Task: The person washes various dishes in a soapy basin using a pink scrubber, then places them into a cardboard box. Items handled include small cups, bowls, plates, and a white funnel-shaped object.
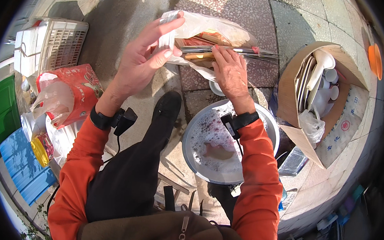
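My left hand (139,60) holds up the handle of a thin white plastic bag (214,22), the film looped around its fingers. The bag lies on its side on the floor tiles, its mouth towards me. In its mouth are a bundle of thin metal skewers (265,55), a yellow-handled piece (198,56) and orange-red packaging (196,41). The skewers stick out past the bag on the right. My right hand (231,73) lies palm down across the bundle; whether its fingers grip is hidden. Below it stands a metal basin (186,152) of sudsy water with something brownish in it.
At right, an open cardboard box (290,79) holds plates, cups and a white ladle-like piece. Left are a red bag (78,93), a plastic crate (64,43), a foam box (28,52) and a blue panel (27,166). An orange basin (375,62) sits far right.
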Demonstrator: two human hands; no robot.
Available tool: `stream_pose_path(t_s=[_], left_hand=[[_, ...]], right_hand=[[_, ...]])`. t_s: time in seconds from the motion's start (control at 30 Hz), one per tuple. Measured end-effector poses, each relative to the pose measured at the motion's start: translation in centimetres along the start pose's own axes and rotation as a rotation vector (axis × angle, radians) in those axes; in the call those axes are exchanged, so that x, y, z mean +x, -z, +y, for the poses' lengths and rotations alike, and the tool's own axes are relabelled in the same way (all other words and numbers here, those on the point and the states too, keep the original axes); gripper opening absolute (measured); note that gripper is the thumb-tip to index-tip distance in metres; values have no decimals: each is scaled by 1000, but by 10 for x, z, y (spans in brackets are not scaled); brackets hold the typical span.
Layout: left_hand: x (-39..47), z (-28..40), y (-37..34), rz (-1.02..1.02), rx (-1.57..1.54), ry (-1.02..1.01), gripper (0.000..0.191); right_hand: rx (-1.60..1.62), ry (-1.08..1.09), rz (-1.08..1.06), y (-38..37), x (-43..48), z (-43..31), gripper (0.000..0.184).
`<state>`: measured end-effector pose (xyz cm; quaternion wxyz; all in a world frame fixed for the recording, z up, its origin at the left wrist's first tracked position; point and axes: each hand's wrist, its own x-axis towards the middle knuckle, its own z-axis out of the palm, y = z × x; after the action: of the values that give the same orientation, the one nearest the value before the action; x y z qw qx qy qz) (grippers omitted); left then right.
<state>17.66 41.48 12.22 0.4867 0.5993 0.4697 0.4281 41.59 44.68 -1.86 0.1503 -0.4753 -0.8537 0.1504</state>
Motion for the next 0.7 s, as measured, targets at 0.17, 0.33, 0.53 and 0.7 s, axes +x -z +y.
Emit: stream_pose_path(t_s=[0.17,0.33,0.53,0.7], left_hand=[[10,-3,-6,-11,4,-28,52],[25,11,-13,-56,302,-130,50],[19,23,-39,-300,483,-389,21],[10,2,-45,-254,516,-315,66]], right_hand=[[188,15,109,20,-42,-13,58],[117,-184,197,30,-37,9,16],[207,-323,295,28,10,14,73],[82,-282,139,17,31,15,27]])
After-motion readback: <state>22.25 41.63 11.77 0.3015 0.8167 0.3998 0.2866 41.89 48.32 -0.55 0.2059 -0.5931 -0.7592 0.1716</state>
